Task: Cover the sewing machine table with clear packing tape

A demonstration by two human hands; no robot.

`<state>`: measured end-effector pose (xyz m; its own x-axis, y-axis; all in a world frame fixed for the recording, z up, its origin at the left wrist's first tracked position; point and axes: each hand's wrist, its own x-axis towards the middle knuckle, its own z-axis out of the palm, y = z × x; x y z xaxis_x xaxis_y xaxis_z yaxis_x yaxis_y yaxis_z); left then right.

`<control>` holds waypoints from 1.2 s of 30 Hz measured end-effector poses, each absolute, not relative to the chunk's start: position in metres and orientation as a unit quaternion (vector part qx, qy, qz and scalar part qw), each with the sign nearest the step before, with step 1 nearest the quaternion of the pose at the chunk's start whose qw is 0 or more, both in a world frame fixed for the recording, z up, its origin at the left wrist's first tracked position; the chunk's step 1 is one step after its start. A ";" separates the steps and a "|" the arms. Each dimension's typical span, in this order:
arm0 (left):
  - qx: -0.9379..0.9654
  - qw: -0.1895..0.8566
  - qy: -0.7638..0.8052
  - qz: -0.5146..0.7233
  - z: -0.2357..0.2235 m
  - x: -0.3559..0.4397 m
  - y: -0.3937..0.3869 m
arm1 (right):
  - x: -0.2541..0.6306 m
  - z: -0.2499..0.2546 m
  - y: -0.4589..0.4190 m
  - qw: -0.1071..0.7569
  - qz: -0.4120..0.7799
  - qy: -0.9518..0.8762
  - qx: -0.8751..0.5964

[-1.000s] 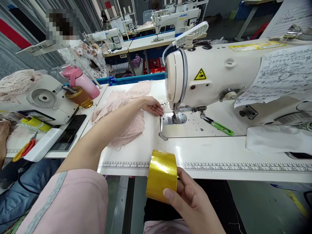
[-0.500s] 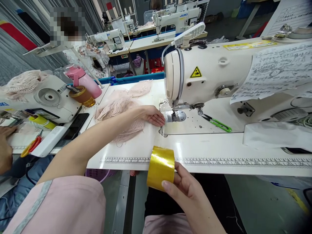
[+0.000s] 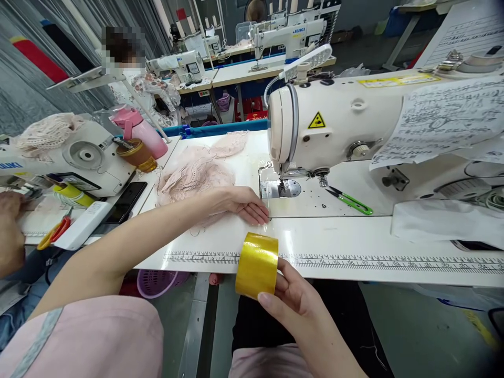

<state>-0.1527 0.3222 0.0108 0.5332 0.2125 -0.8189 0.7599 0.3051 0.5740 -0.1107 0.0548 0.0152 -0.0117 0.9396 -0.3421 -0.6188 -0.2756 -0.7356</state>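
My right hand (image 3: 295,304) grips a roll of shiny yellow tape (image 3: 256,265) by its right rim, just off the table's front edge. Palm partly turned down and fingers stretched out, my left hand (image 3: 250,206) lies on the white table (image 3: 338,239). Its fingertips are beside the front left corner of the sewing machine's bed, where a clear strip seems to run; I cannot tell whether they touch it. The needle plate (image 3: 289,189) of the sewing machine (image 3: 334,115) is right of this hand. Pale pink lace fabric (image 3: 197,176) lies bunched behind my left forearm.
Green thread snips (image 3: 354,203) rest on the machine bed. A ruler strip (image 3: 354,263) lines the front edge. To the left are a phone (image 3: 128,202), a white box (image 3: 84,226), scissors (image 3: 55,233) and a pink bottle (image 3: 142,131). A co-worker's hand (image 3: 10,226) is at far left.
My left hand has slid toward me from beside the needle plate to the bed's front corner. My right hand keeps the tape roll, shifted slightly left and up. The view has turned a little left.
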 end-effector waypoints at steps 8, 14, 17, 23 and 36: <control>0.588 0.670 0.389 -0.234 0.018 -0.169 0.302 | -0.114 0.000 0.056 0.543 0.564 -0.303 -0.544; 0.732 0.577 0.362 -0.020 0.026 -0.210 0.269 | -0.107 -0.018 0.053 0.486 0.482 -0.456 -0.569; 0.820 0.438 0.365 0.051 0.019 -0.236 0.254 | -0.107 -0.021 0.052 0.494 0.487 -0.460 -0.554; 0.913 0.291 0.282 0.039 0.000 -0.251 0.258 | -0.106 -0.001 0.052 0.545 0.508 -0.362 -0.560; 0.894 0.391 0.217 0.039 0.008 -0.219 0.286 | -0.077 0.041 0.077 0.541 0.464 -0.357 -0.604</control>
